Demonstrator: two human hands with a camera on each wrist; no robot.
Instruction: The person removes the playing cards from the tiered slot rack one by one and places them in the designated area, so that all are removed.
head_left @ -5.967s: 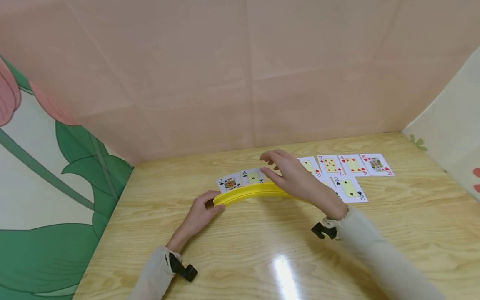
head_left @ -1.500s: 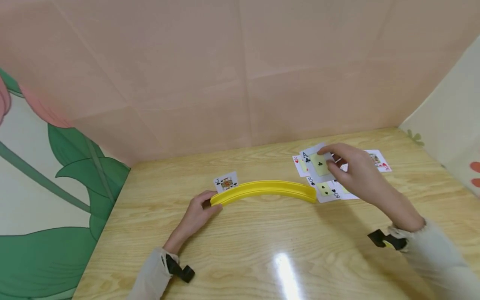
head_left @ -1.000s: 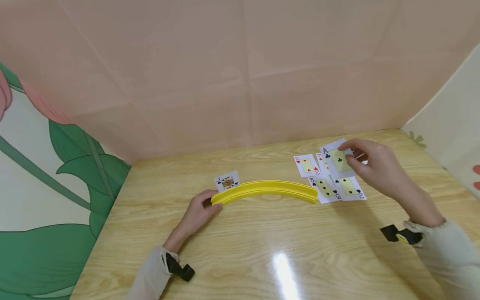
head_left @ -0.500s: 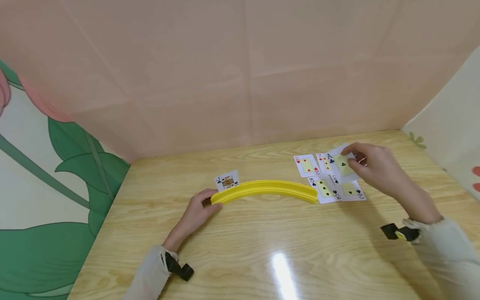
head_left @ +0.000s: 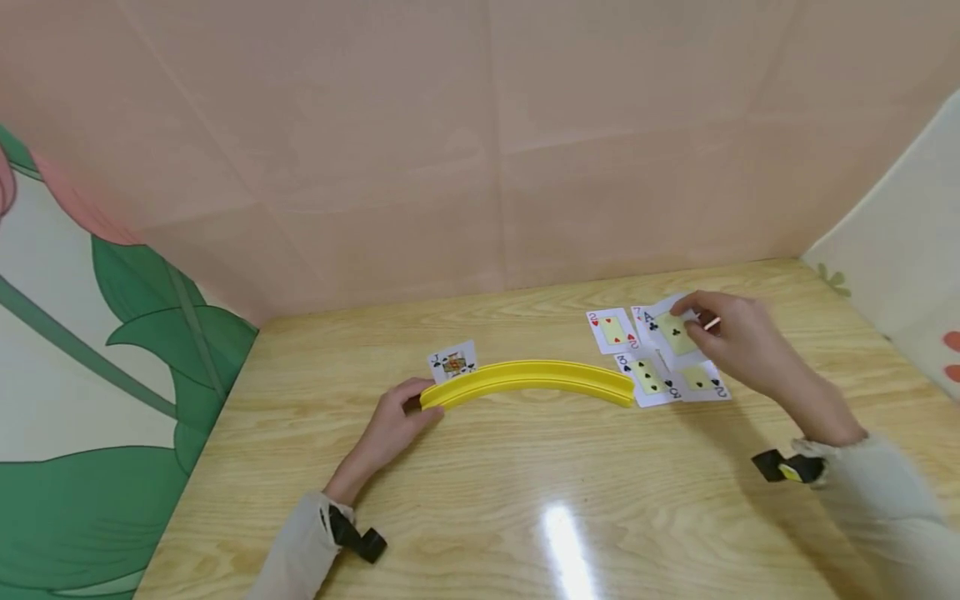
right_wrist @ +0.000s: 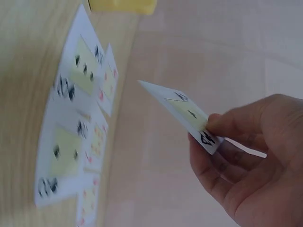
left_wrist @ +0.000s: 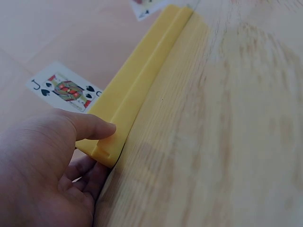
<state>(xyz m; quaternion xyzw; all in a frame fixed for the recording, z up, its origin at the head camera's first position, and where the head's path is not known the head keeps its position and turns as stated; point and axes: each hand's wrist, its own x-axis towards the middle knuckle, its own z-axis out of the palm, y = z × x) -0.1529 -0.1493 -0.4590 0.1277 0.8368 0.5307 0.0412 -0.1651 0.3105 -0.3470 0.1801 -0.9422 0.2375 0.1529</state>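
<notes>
A curved yellow playing-card holder (head_left: 532, 375) lies on the table, with a jack of spades (head_left: 453, 362) standing in its left end. My left hand (head_left: 392, 425) grips that end; in the left wrist view the thumb (left_wrist: 97, 127) presses the front face while the fingers reach underneath. My right hand (head_left: 738, 346) pinches an ace of clubs (right_wrist: 184, 111) by one edge between thumb and fingers. The right wrist view shows the ace raised off the table, above the laid-out cards. Beneath it in the head view, a seven of diamonds (head_left: 637, 314) is mostly hidden.
Face-up cards lie in two rows right of the holder. A two of hearts (head_left: 611, 331) is in the back row; a three of spades (head_left: 648, 377) and a two of spades (head_left: 701, 383) lie in front. A pink backdrop (head_left: 495, 167) rises behind the wooden table (head_left: 465, 500).
My right hand took the ace of clubs out of the holder and carried it right, over the laid-out cards; lately it has shifted slightly left. My left hand keeps its grip.
</notes>
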